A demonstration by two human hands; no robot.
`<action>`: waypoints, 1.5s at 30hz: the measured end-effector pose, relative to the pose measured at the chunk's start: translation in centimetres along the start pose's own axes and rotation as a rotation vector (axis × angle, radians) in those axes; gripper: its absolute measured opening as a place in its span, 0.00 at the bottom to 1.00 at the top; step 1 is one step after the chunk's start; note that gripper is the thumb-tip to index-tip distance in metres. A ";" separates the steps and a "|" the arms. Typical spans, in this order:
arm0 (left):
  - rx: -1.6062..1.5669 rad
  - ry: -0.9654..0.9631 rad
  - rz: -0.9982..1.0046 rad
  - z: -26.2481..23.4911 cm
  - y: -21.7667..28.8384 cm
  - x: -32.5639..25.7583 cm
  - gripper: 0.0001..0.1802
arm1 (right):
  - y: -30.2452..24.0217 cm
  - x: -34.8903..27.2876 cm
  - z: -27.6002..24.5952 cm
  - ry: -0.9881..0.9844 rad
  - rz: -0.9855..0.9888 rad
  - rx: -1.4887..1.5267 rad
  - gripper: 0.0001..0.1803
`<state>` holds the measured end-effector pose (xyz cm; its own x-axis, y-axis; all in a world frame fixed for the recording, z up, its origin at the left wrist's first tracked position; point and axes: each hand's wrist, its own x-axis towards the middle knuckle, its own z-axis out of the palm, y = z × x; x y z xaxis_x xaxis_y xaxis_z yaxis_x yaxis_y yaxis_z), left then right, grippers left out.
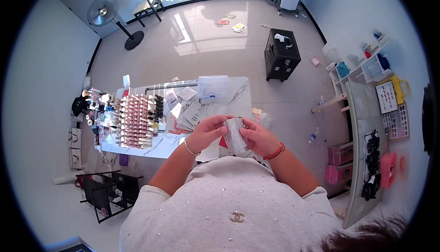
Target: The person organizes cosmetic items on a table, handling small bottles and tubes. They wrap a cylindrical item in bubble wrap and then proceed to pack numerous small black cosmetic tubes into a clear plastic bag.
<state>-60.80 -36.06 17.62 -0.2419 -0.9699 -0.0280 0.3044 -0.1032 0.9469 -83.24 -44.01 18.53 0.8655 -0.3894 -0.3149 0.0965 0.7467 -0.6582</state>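
Observation:
Between both hands, close to my chest over the table's near edge, is a small shiny, silvery-clear packet [236, 135]; its exact kind I cannot make out. My left hand [210, 132] grips its left side, with fingers at the top edge and the thumb on the front. On the opposite side my right hand [257, 136] pinches it the same way. Left of my hands, a heap of flat clear packets and cards [187, 110] lies on the white marbled table [237, 97]. Behind it sits a clear plastic box [212, 87].
Rows of pink bottles [135, 119] crowd the table's left part. A black wheeled case [282, 54] stands on the floor ahead. At right is a side table [357, 114] with pink cases [340, 162] beside it. A black rack [110, 197] stands at lower left, a fan [103, 11] farther off.

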 end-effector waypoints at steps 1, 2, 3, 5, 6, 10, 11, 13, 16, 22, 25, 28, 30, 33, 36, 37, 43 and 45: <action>0.016 0.009 0.002 0.2 0.2 0.5 0.21 | 0.3 -0.1 -0.1 0.017 -0.030 0.046 0.26; 0.032 0.019 0.005 0.5 0.3 0.9 0.26 | 0.6 -0.2 -0.2 0.034 -0.061 0.092 0.25; 0.048 0.030 0.009 0.7 0.4 1.2 0.31 | 0.8 -0.4 -0.2 0.049 -0.090 0.137 0.25; 0.174 0.009 0.130 1.5 1.0 1.3 0.47 | 0.5 -0.8 0.5 0.100 -0.161 0.166 0.25; 0.237 0.000 0.191 2.0 1.3 1.2 0.55 | 0.4 -1.0 0.8 0.125 -0.196 0.181 0.25; 0.676 0.010 0.202 3.0 1.9 0.8 0.72 | 0.6 -1.2 1.4 0.211 -0.236 0.213 0.25; 0.690 0.036 0.196 3.1 1.8 0.9 0.73 | 0.7 -1.3 1.7 0.205 -0.235 0.196 0.26; 0.726 0.058 0.215 3.1 1.7 0.9 0.72 | 0.9 -1.5 1.9 0.218 -0.237 0.174 0.27; 0.784 0.047 0.276 2.8 2.0 0.3 0.70 | 0.9 -2.0 1.5 0.263 -0.243 0.128 0.27; 0.870 0.042 0.249 2.8 4.7 -1.4 0.64 | 0.5 -3.4 -0.9 0.255 -0.255 0.119 0.23; 0.959 0.051 0.326 2.4 4.7 -1.7 0.61 | 0.1 -3.9 -1.2 0.207 -0.300 0.184 0.19; 0.976 0.069 0.353 2.2 5.0 -2.0 0.58 | -0.8 -5.0 -1.0 0.214 -0.366 0.164 0.14; 0.989 0.071 0.377 1.9 5.0 -2.1 0.58 | -1.4 -6.1 -1.3 0.188 -0.423 0.110 0.11; 1.000 0.050 0.379 1.4 4.8 -2.5 0.61 | -2.3 -7.9 -1.8 0.261 -0.469 0.112 0.12; 1.005 0.026 0.366 1.3 4.9 -2.8 0.60 | -3.5 -9.5 -2.0 0.326 -0.515 0.091 0.09; 0.996 0.015 0.361 1.3 4.9 -2.9 0.60 | -3.8 -9.9 -2.1 0.343 -0.534 0.078 0.09; 0.965 -0.015 0.353 1.3 4.9 -2.9 0.58 | -4.5 -11.8 -2.1 0.407 -0.591 -0.027 0.08; 0.960 0.004 0.354 1.4 5.0 -2.9 0.57 | -4.4 -12.4 -1.8 0.435 -0.595 -0.045 0.08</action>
<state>-59.91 -33.45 22.88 -0.2781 -0.9113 0.3036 -0.5089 0.4078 0.7581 -95.25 -43.46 24.07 0.3996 -0.9071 -0.1323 0.4602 0.3233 -0.8269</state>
